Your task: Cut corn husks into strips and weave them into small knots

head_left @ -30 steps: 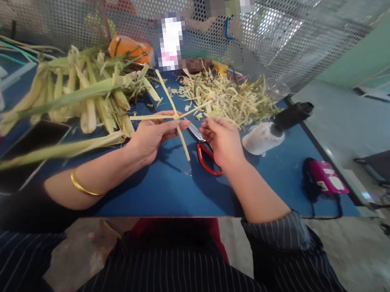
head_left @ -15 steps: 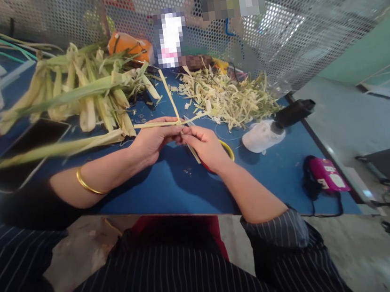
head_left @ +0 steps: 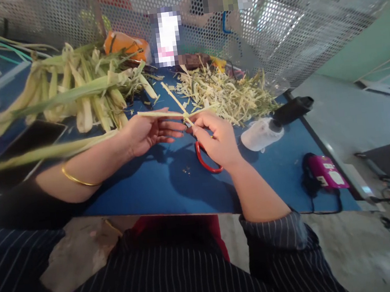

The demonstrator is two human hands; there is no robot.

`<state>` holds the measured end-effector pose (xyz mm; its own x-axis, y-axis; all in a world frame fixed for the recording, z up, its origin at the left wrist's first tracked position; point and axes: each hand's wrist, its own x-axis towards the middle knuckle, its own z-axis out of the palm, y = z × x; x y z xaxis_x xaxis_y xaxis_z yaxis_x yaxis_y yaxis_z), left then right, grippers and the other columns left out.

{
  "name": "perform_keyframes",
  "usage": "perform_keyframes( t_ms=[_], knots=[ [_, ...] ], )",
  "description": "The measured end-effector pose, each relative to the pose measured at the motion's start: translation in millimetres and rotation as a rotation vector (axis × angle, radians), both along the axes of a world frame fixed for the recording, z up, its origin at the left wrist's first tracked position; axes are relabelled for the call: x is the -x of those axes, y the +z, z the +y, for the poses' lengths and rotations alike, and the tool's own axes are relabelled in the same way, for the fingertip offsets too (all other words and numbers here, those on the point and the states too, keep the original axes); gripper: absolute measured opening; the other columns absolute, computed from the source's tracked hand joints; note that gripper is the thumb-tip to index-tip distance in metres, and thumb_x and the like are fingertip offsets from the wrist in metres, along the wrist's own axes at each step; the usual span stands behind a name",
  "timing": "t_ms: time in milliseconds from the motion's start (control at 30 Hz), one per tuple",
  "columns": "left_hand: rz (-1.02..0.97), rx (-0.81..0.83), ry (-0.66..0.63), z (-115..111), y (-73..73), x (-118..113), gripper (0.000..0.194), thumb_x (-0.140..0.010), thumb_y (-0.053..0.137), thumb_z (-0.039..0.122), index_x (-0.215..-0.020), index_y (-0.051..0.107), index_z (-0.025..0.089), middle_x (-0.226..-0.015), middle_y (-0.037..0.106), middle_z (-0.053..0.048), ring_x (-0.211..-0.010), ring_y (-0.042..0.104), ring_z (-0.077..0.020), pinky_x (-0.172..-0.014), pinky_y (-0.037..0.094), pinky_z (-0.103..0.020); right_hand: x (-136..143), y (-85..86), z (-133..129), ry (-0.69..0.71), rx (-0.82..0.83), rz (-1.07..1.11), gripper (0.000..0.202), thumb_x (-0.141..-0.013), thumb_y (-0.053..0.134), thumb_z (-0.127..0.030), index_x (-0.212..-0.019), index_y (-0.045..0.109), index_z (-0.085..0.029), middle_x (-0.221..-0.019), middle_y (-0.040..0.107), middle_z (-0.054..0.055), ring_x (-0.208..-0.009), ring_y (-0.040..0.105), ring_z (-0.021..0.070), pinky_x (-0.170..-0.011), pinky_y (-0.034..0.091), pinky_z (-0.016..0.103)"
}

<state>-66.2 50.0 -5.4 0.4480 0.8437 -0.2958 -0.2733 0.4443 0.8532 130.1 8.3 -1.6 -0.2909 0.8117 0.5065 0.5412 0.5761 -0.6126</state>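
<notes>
Right hand (head_left: 217, 139) pinching plant-strip cross (head_left: 186, 115), left hand (head_left: 151, 133) unclenched along its nine-o'clock strip, red-handled scissors (head_left: 204, 163) at right hand's seven o'clock

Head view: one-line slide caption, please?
Right hand pinches a cross of pale plant strips over the open left hand, red-handled scissors below.

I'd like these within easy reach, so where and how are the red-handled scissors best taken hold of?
Probably by the red handle loop, coming from the near edge of the blue table: the loop bulges out that way, while the right hand covers much of the rest from view.
</notes>
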Motion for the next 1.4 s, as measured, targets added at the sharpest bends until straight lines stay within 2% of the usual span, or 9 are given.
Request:
perform_keyframes(
  t_ms=[100, 233, 433, 567, 767, 900, 1100, 1267, 1400],
  knots=[
    [0.036, -0.038, 0.009, -3.2, 2.3, 0.0, 0.036, -0.082, 0.064, 0.045, -0.096, 0.073, 0.013, -0.083, 0.075, -0.012, -0.068, 0.072, -0.0201, -0.056, 0.055, -0.026, -0.4, -0.5, 0.4, 0.029, -0.018, -0.052, 0.015, -0.086, 0.048, -0.017, -0.072, 0.050, -0.022, -0.098, 0.066, 0.005, -0.095, 0.062, 0.0175, -0.085, 0.047, 0.034],
    [0.147, -0.128, -0.048, -10.1, 4.6, -3.7, 0.032, -0.075, 0.075, 0.031, -0.103, 0.073, 0.015, -0.083, 0.076, -0.011, -0.064, 0.070, -0.0164, -0.055, 0.053, -0.023, 0.3, -1.6, -0.2, 0.059, -0.055, -0.182, 0.012, -0.087, 0.048, -0.016, -0.077, 0.052, -0.021, -0.105, 0.065, 0.007, -0.096, 0.061, 0.0173, -0.082, 0.046, 0.031],
    [0.163, -0.192, 0.065, -12.6, -4.5, -9.5, 0.022, -0.074, 0.073, 0.021, -0.095, 0.073, 0.014, -0.083, 0.075, -0.010, -0.064, 0.069, -0.0142, -0.055, 0.051, -0.022, 4.0, -4.3, -3.0, -0.115, -0.066, -0.303, 0.018, -0.091, 0.048, -0.024, -0.074, 0.052, -0.020, -0.084, 0.057, 0.004, -0.076, 0.055, 0.0151, -0.069, 0.042, 0.029],
    [0.184, -0.220, 0.124, -13.3, -8.4, -11.0, 0.017, -0.071, 0.075, 0.020, -0.087, 0.073, 0.015, -0.080, 0.075, -0.007, -0.055, 0.064, -0.0103, -0.046, 0.044, -0.020, 6.1, -6.5, -4.5, 0.026, 0.027, -0.279, 0.017, -0.090, 0.051, -0.024, -0.075, 0.057, -0.019, -0.083, 0.058, 0.002, -0.073, 0.054, 0.0126, -0.067, 0.040, 0.027],
    [0.171, -0.179, 0.078, -17.1, -9.3, -13.0, 0.021, -0.067, 0.078, 0.024, -0.085, 0.074, 0.014, -0.078, 0.074, -0.007, -0.051, 0.060, -0.0085, -0.042, 0.039, -0.019, 0.4, -8.7, 5.5, -0.129, 0.338, 0.156, 0.026, -0.086, 0.060, -0.044, -0.076, 0.062, -0.019, -0.066, 0.059, -0.001, -0.059, 0.055, 0.0116, -0.060, 0.042, 0.028],
    [0.207, -0.113, -0.037, -21.3, -11.5, -15.7, 0.024, -0.064, 0.080, 0.023, -0.085, 0.074, 0.013, -0.078, 0.074, -0.008, -0.052, 0.061, -0.0095, -0.042, 0.039, -0.019, 4.1, -10.6, 8.1, -0.034, 0.489, 0.468, 0.022, -0.080, 0.068, -0.039, -0.075, 0.061, -0.019, -0.068, 0.061, -0.002, -0.058, 0.057, 0.0104, -0.060, 0.045, 0.026],
    [0.261, -0.131, -0.009, -21.7, -14.5, -15.8, 0.026, -0.061, 0.082, 0.024, -0.082, 0.073, 0.011, -0.075, 0.073, -0.009, -0.053, 0.062, -0.0111, -0.042, 0.041, -0.020, 6.1, -23.0, 11.7, -0.145, 0.387, 0.451, 0.018, -0.082, 0.063, -0.032, -0.070, 0.057, -0.020, -0.062, 0.057, -0.003, -0.056, 0.056, 0.0105, -0.060, 0.047, 0.027],
    [0.370, -0.231, -0.068, -27.3, -10.7, -17.9, 0.030, -0.072, 0.075, 0.041, -0.078, 0.073, 0.011, -0.080, 0.075, -0.012, -0.056, 0.066, -0.0142, -0.044, 0.045, -0.021, -2.1, -16.8, 10.8, -0.433, -0.166, 0.261, 0.031, -0.080, 0.067, -0.035, -0.109, 0.059, -0.024, -0.105, 0.060, 0.006, -0.097, 0.060, 0.0193, -0.089, 0.047, 0.038],
    [0.451, -0.319, -0.192, -36.9, -10.7, -22.3, 0.032, -0.075, 0.071, 0.044, -0.073, 0.073, 0.012, -0.079, 0.075, -0.013, -0.055, 0.067, -0.0152, -0.042, 0.045, -0.020, 2.0, -8.6, 3.3, -0.166, -0.125, 0.034, 0.018, -0.082, 0.067, -0.034, -0.094, 0.069, -0.022, -0.088, 0.061, 0.003, -0.085, 0.059, 0.0166, -0.082, 0.048, 0.034]
  ],
)
